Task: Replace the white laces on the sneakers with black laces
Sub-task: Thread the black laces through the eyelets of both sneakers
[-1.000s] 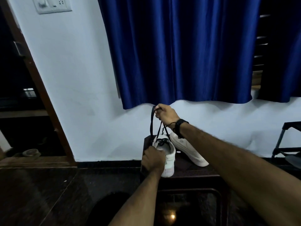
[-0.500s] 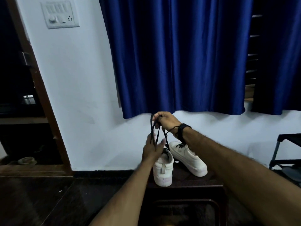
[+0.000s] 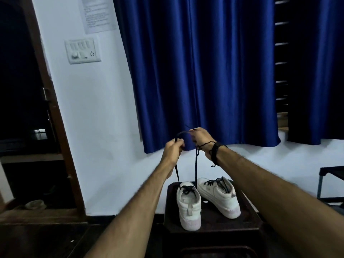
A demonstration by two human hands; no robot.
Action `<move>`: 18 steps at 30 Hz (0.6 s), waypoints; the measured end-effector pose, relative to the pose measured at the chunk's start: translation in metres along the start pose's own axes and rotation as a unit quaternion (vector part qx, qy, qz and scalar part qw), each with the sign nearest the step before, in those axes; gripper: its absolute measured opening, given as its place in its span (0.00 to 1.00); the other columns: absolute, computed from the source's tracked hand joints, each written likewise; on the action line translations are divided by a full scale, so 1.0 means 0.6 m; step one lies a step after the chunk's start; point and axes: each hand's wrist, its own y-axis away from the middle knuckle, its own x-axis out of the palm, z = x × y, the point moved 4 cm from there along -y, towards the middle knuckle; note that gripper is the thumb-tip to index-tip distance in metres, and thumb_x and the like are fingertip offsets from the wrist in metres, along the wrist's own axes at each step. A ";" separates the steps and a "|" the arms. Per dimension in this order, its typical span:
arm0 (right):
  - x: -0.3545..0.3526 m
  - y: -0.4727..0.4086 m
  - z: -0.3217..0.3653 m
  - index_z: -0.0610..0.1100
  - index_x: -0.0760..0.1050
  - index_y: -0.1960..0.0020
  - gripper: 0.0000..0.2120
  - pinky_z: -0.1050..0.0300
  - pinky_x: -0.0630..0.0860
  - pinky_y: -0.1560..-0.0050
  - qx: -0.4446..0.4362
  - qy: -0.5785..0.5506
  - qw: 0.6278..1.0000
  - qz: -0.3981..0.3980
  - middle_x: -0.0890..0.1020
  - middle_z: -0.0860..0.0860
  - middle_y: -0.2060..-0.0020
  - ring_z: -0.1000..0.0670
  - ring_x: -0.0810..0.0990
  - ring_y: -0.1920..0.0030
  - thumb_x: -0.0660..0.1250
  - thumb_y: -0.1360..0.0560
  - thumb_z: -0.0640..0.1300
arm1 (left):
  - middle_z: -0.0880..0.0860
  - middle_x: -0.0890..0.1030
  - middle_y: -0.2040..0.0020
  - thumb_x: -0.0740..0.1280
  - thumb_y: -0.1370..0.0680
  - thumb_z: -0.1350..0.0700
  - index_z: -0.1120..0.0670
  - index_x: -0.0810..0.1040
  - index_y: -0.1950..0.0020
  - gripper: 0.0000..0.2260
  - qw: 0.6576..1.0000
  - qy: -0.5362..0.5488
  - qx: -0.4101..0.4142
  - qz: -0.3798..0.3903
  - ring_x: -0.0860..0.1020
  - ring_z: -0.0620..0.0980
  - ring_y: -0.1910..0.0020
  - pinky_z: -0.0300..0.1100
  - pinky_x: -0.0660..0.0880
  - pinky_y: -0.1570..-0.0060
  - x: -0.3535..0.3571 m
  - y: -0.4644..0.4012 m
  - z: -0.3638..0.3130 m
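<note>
- Dim frame; the lower edge cuts off both forearms and the front of the dark desk (image 3: 249,218).
- Left of the wall a doorway (image 3: 20,108) is nearly black; its contents are unreadable apart from a small bright patch.
- The sheet of paper (image 3: 97,14) on the wall is cut by the top edge, print too blurred to read. The switch panel (image 3: 82,50) sits below it.
- Blue curtain (image 3: 201,71) covers most of the window; dark slats show at its right edge.
- Right edge: part of a dark stand (image 3: 330,185), mostly out of frame.
- Left hand (image 3: 174,149): fingers curled, pinching the black lace (image 3: 195,170) at one end of a short arc that runs between the hands. Fingertips face away from the camera, so the exact grip is hidden.
- Right hand (image 3: 202,139): fingers curled, pinching the other end of that arc, raised in front of the curtain hem. Dark bands sit on its wrist.
- Two lace strands drop from the hands, one from each, to the top eyelets of the near sneaker (image 3: 189,205), pulled fairly straight.
- Near sneaker stands upright on the desk, heel toward the camera, black lacing visible at the tongue.
- Second sneaker (image 3: 218,196) is just beside it to the right, angled, already laced in black; whether the two touch I cannot tell.
</note>
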 end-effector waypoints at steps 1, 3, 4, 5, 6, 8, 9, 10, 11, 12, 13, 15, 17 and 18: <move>-0.003 0.005 0.010 0.47 0.63 0.66 0.15 0.62 0.56 0.76 0.005 -0.008 1.000 0.006 0.63 0.51 0.74 0.53 0.59 0.74 0.55 0.22 0.37 | 0.43 0.62 0.75 0.58 0.19 0.55 0.51 0.67 0.65 0.14 1.000 0.009 -0.010 0.003 0.58 0.43 0.73 0.37 0.55 0.74 -0.002 -0.002 -0.019; -0.008 0.009 0.026 0.47 0.63 0.65 0.14 0.61 0.56 0.74 -0.001 -0.012 1.000 0.011 0.63 0.52 0.74 0.53 0.59 0.74 0.55 0.22 0.39 | 0.44 0.60 0.75 0.55 0.20 0.54 0.51 0.65 0.66 0.14 0.999 0.022 -0.024 0.010 0.56 0.43 0.75 0.38 0.54 0.75 -0.002 -0.006 -0.055; -0.010 0.008 0.032 0.47 0.66 0.65 0.14 0.60 0.58 0.71 -0.018 0.001 1.000 0.007 0.64 0.52 0.73 0.53 0.61 0.73 0.55 0.21 0.41 | 0.44 0.60 0.76 0.54 0.20 0.54 0.51 0.65 0.66 0.15 0.999 0.024 -0.021 0.007 0.56 0.43 0.75 0.38 0.54 0.75 -0.001 -0.009 -0.068; -0.011 0.008 0.038 0.48 0.69 0.63 0.14 0.60 0.60 0.69 -0.044 0.015 0.999 0.001 0.66 0.53 0.73 0.54 0.63 0.72 0.56 0.19 0.43 | 0.43 0.61 0.76 0.53 0.19 0.53 0.51 0.65 0.66 0.15 1.000 0.020 -0.008 0.000 0.56 0.43 0.76 0.38 0.54 0.75 0.000 -0.012 -0.079; -0.012 0.008 0.041 0.48 0.72 0.61 0.14 0.60 0.61 0.68 -0.070 0.019 0.997 -0.007 0.68 0.54 0.72 0.54 0.65 0.71 0.56 0.19 0.44 | 0.43 0.62 0.76 0.53 0.19 0.53 0.51 0.66 0.66 0.15 1.000 0.010 0.013 -0.010 0.58 0.43 0.75 0.39 0.55 0.74 0.001 -0.015 -0.088; -0.013 0.011 0.046 0.47 0.75 0.57 0.14 0.62 0.64 0.67 -0.100 0.003 0.995 -0.014 0.69 0.54 0.71 0.56 0.66 0.70 0.54 0.17 0.46 | 0.44 0.64 0.73 0.55 0.19 0.54 0.53 0.70 0.62 0.13 0.998 -0.005 0.061 -0.028 0.61 0.43 0.72 0.39 0.58 0.72 0.005 -0.017 -0.103; -0.014 0.013 0.048 0.46 0.77 0.54 0.16 0.62 0.65 0.66 -0.113 -0.003 0.993 -0.019 0.70 0.54 0.70 0.56 0.67 0.69 0.54 0.17 0.47 | 0.44 0.66 0.71 0.56 0.19 0.54 0.54 0.73 0.60 0.12 0.996 -0.003 0.079 -0.038 0.62 0.43 0.71 0.38 0.60 0.72 0.006 -0.016 -0.109; -0.015 0.014 0.051 0.46 0.79 0.52 0.17 0.61 0.66 0.64 -0.123 0.000 0.992 -0.025 0.71 0.55 0.69 0.57 0.68 0.69 0.53 0.17 0.48 | 0.45 0.67 0.70 0.57 0.18 0.55 0.55 0.77 0.57 0.12 0.995 0.004 0.092 -0.049 0.63 0.43 0.71 0.38 0.61 0.72 0.005 -0.016 -0.113; -0.016 0.013 0.052 0.46 0.80 0.50 0.18 0.60 0.67 0.62 -0.132 0.009 0.991 -0.032 0.72 0.55 0.68 0.57 0.69 0.68 0.53 0.17 0.49 | 0.45 0.69 0.70 0.57 0.18 0.56 0.56 0.79 0.54 0.13 0.993 0.010 0.103 -0.057 0.64 0.42 0.71 0.37 0.62 0.72 0.005 -0.014 -0.116; -0.017 0.012 0.053 0.46 0.80 0.49 0.18 0.58 0.67 0.61 -0.136 0.017 0.990 -0.036 0.72 0.55 0.68 0.57 0.69 0.67 0.52 0.17 0.50 | 0.46 0.70 0.70 0.57 0.17 0.56 0.55 0.80 0.53 0.13 0.992 0.012 0.112 -0.064 0.66 0.42 0.71 0.36 0.64 0.72 0.006 -0.013 -0.119; -0.018 0.011 0.054 0.46 0.79 0.48 0.17 0.57 0.68 0.60 -0.138 0.022 0.989 -0.038 0.73 0.54 0.68 0.56 0.70 0.67 0.53 0.16 0.50 | 0.46 0.72 0.70 0.57 0.17 0.57 0.55 0.81 0.53 0.13 0.991 0.011 0.119 -0.066 0.67 0.43 0.71 0.37 0.66 0.70 0.008 -0.011 -0.121; -0.021 0.012 0.059 0.46 0.79 0.45 0.17 0.55 0.71 0.57 -0.143 0.036 0.988 -0.044 0.76 0.53 0.66 0.55 0.73 0.64 0.53 0.16 0.50 | 0.48 0.75 0.68 0.58 0.17 0.57 0.53 0.81 0.54 0.13 0.989 0.009 0.130 -0.074 0.72 0.44 0.68 0.40 0.71 0.65 0.013 -0.008 -0.121; -0.024 0.014 0.067 0.46 0.79 0.44 0.15 0.53 0.75 0.49 -0.143 0.037 0.988 -0.046 0.80 0.53 0.62 0.53 0.78 0.58 0.54 0.17 0.49 | 0.49 0.80 0.66 0.60 0.17 0.57 0.51 0.81 0.55 0.12 0.986 0.018 0.136 -0.090 0.77 0.45 0.65 0.42 0.76 0.59 0.016 -0.010 -0.120; -0.023 0.013 0.070 0.48 0.79 0.47 0.14 0.53 0.75 0.44 -0.136 0.030 0.989 -0.039 0.82 0.52 0.59 0.52 0.80 0.54 0.55 0.17 0.49 | 0.49 0.82 0.64 0.61 0.17 0.57 0.51 0.81 0.55 0.11 0.985 0.022 0.138 -0.096 0.80 0.46 0.63 0.42 0.78 0.56 0.017 -0.012 -0.120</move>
